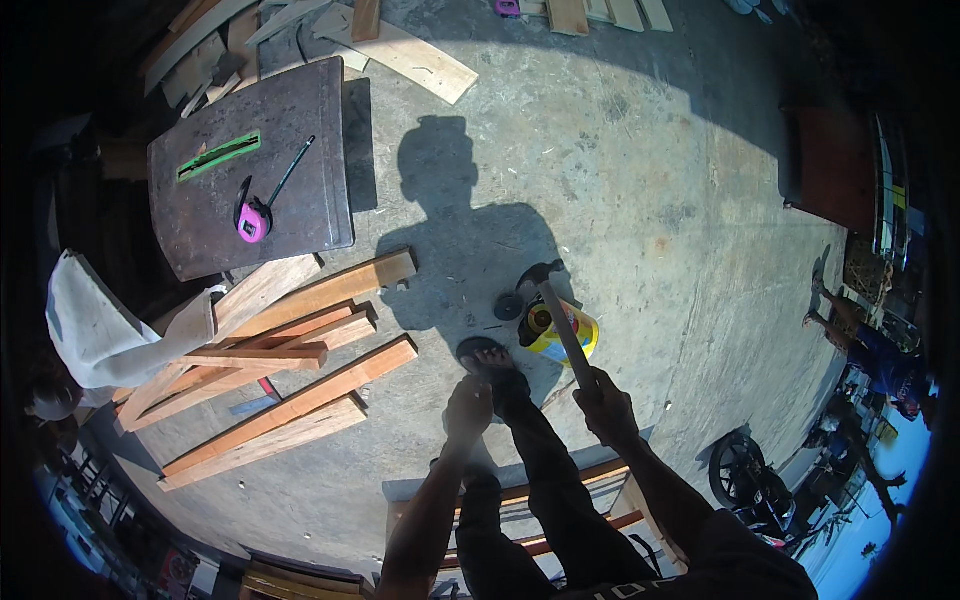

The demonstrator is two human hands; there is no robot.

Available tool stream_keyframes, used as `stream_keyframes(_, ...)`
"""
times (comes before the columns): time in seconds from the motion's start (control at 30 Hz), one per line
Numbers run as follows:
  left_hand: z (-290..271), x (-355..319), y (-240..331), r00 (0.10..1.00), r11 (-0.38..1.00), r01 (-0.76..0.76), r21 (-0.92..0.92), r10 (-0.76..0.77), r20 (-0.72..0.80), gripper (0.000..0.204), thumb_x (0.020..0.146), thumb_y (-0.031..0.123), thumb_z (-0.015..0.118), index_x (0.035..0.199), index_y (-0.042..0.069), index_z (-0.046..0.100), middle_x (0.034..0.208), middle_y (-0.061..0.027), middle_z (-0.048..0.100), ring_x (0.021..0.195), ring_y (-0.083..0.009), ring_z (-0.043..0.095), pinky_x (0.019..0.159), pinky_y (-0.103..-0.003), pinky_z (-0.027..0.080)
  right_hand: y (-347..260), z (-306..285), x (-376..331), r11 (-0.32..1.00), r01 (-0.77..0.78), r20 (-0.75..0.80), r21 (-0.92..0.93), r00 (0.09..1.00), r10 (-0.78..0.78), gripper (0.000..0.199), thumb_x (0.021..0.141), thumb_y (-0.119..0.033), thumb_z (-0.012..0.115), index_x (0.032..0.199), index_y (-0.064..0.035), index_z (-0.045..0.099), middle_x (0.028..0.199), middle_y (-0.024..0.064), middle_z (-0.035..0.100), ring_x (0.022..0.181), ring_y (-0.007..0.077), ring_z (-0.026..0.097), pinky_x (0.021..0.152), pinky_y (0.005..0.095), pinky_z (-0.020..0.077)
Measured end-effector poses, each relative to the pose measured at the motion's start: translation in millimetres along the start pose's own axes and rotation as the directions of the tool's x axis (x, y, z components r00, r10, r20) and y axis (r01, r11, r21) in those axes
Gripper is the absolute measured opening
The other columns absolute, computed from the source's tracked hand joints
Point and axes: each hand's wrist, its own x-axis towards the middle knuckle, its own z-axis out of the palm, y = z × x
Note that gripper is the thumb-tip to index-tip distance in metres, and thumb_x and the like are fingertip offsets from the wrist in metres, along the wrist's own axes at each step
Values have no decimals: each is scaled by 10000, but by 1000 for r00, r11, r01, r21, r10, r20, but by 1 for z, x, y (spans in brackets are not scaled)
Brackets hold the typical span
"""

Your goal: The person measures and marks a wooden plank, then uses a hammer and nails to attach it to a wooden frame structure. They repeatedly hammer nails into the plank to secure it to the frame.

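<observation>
Hammer [560, 318] is gripped in my right hand [607, 405], fingers wrapped round the handle, its head raised over the yellow tin [570, 340] on the floor. My left hand [468, 410] is closed in a loose fist near my sandalled foot [492, 362]; whether it pinches anything I cannot tell. The concrete floor [650, 200] is sunlit, with my shadow across it. To my left lie planks [290, 370] in a loose pile, beside a white sack [100, 330]. A dark tabletop [200, 215] beyond them carries a pink tape measure [252, 222] and a green strip [218, 156]. What the tin holds is hidden.
</observation>
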Motion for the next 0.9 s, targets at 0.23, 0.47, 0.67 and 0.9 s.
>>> stream_keyframes(0.23,143,78,31,942,959,-280,-36,267,-204,511,912,366,758,1335,109,631,1224,-180,707,1167,-386,673,1003,-557,477,91,-34,-56,905,-399,-74,145,908,413,343,972,-169,711,1273,-42,607,723,3,604,530,94,604,462,298,492)
stream_keyframes(0.47,97,131,67,982,982,-169,87,160,106,449,863,370,796,1246,148,725,996,-128,778,955,-326,741,940,-530,448,126,-40,-108,757,-517,112,399,847,519,326,974,-130,711,1261,-35,589,722,-17,552,517,99,570,435,274,470)
stream_keyframes(0.67,5,118,53,868,864,-284,415,416,-273,192,860,251,786,1014,139,761,902,-61,757,1045,-262,692,859,-471,418,109,-16,-103,773,-226,245,593,965,95,309,986,-215,696,1215,-34,596,703,-13,540,518,102,568,430,295,457)
stream_keyframes(0.9,-31,111,25,797,841,-304,446,481,-364,570,926,130,681,1462,68,498,1420,-155,611,1296,-334,598,1117,-564,411,56,-10,-84,877,-480,204,3,859,469,262,966,-204,669,1182,-57,647,674,15,573,513,115,581,457,322,469)
